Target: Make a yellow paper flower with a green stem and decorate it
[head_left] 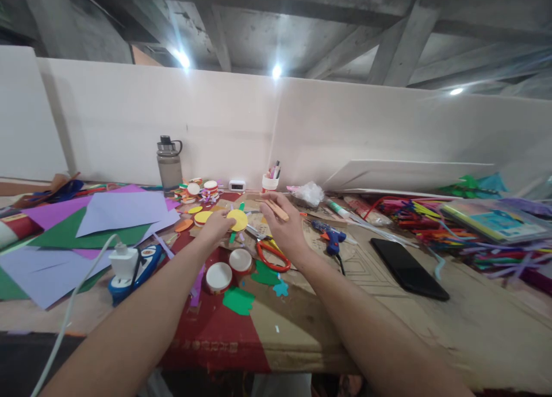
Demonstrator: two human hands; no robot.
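Note:
My left hand (219, 224) is closed at the fingertips on a yellow paper disc (238, 220), with green strips showing just above and below it. A flat, light-brown wooden-looking stick (276, 209) is gripped in my right hand (284, 224); its exact kind is not clear. Below the right hand lie orange-handled scissors (273, 255), partly hidden by it. Another yellow disc (202, 218) sits beside my left hand. Nearer to me are two white-topped round tubs (219, 277), green paper scraps (238, 301) and a blue star-like cutout (280, 288).
A blue glue gun (332, 237) and black phone (407, 267) lie to the right, before piled pipe cleaners (414, 218). Left are paper sheets (123, 213) and a power strip (142, 270) with a white cable. A bottle (169, 167) and pen cup (269, 182) stand behind.

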